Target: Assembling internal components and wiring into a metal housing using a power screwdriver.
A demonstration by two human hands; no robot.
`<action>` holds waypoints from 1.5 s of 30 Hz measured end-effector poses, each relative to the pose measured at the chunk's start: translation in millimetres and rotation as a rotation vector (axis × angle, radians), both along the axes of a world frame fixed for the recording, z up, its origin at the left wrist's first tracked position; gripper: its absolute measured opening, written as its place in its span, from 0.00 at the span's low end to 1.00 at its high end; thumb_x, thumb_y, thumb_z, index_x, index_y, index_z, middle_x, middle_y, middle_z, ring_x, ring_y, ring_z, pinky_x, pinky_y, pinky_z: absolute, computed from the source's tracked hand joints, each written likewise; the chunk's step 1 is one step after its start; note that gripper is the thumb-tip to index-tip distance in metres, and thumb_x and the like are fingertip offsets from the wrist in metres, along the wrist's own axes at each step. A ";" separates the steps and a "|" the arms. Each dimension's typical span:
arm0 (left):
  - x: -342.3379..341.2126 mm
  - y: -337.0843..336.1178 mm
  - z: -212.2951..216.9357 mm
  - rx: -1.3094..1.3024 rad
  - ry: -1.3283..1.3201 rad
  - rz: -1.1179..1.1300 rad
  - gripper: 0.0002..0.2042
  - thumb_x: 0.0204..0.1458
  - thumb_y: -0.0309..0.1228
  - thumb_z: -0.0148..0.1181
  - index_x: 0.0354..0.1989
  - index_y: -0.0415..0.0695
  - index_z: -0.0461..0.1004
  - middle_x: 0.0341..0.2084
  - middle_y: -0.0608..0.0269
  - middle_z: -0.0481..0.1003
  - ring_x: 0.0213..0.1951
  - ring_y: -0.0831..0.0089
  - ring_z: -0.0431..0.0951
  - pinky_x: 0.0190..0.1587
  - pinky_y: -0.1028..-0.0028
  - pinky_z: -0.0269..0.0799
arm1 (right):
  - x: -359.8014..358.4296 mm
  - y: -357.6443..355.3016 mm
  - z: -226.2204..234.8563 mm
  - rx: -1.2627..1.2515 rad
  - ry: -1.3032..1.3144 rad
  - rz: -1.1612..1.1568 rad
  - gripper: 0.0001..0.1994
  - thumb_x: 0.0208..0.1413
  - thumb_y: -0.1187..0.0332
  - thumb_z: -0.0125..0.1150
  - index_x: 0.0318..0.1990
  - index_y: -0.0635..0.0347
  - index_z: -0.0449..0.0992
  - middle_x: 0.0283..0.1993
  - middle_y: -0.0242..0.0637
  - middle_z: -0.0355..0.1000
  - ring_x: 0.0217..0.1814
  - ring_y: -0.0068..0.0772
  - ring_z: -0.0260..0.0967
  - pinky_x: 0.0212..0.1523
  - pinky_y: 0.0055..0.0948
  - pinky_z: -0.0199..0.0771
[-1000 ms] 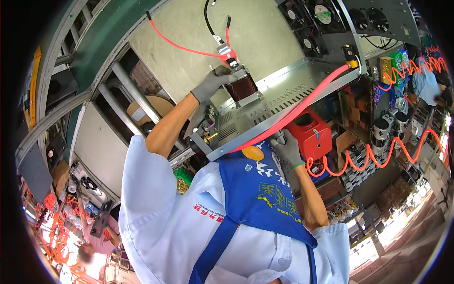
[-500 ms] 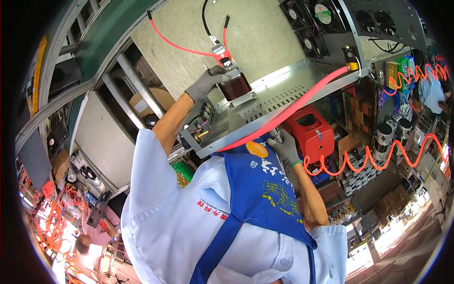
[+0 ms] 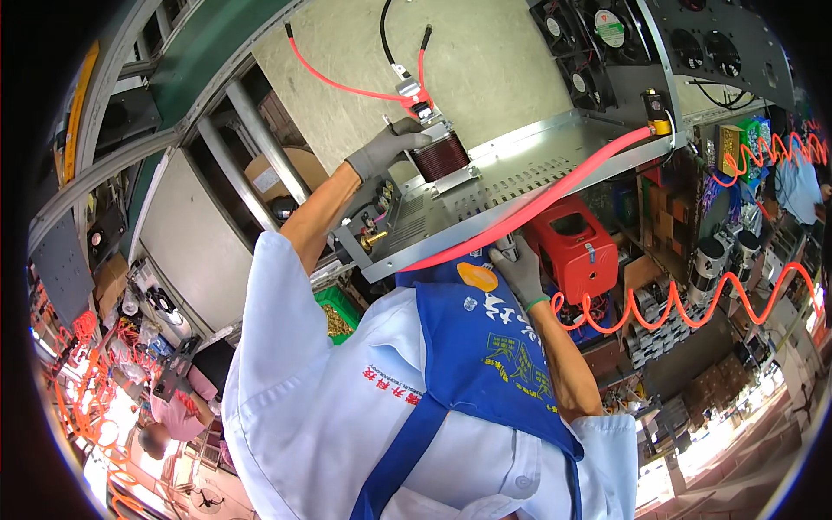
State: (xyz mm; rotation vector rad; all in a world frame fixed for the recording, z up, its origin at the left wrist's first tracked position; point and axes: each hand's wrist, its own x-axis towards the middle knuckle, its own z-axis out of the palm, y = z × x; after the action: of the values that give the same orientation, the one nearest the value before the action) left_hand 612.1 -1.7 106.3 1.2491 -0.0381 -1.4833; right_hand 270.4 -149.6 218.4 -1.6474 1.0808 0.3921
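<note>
Coil [image 3: 440,159] sits on chassis [image 3: 546,159], left part. Left hand [image 3: 387,152]: fingers closed on coil's left end. Right hand [image 3: 522,273]: fingers round metal tool [image 3: 508,250], tip hidden. Likely fastening from below; next move calls for steady coil, tool aligned.

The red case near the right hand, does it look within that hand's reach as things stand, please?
Probably yes: the right hand appears beside the red case, with nothing visible between them, though it seems to hold a silver tool.
</note>
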 end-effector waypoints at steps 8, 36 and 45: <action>1.7 -3.3 0.7 -0.032 0.077 -0.025 0.30 0.56 0.41 0.63 0.63 0.37 0.63 0.57 0.56 0.71 0.60 0.68 0.70 0.64 0.65 0.65 | 1.0 1.5 3.1 -0.077 -0.004 0.054 0.21 0.49 0.58 0.71 0.46 0.61 0.74 0.37 0.46 0.78 0.40 0.39 0.79 0.43 0.37 0.74; -219.9 -80.6 -43.4 1.239 -1.018 0.349 0.36 0.50 0.47 0.65 0.58 0.29 0.62 0.59 0.38 0.63 0.51 0.51 0.75 0.58 0.59 0.68 | -150.9 -30.3 31.4 -0.121 -0.102 -0.130 0.17 0.49 0.63 0.70 0.42 0.64 0.75 0.32 0.40 0.77 0.32 0.31 0.76 0.36 0.32 0.76; -195.1 -80.9 -86.0 1.158 -0.823 0.651 0.26 0.54 0.42 0.60 0.56 0.37 0.69 0.52 0.42 0.73 0.49 0.46 0.78 0.54 0.59 0.73 | -208.7 -19.7 17.0 -0.158 -0.170 -0.132 0.20 0.47 0.59 0.72 0.44 0.62 0.76 0.35 0.43 0.78 0.37 0.37 0.78 0.41 0.36 0.76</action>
State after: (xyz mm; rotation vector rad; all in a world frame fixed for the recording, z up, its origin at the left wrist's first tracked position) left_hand 417.0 -82.6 20.2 2.4138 0.6988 -0.2481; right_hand 61.7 -169.4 235.4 -1.7029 1.1074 0.0795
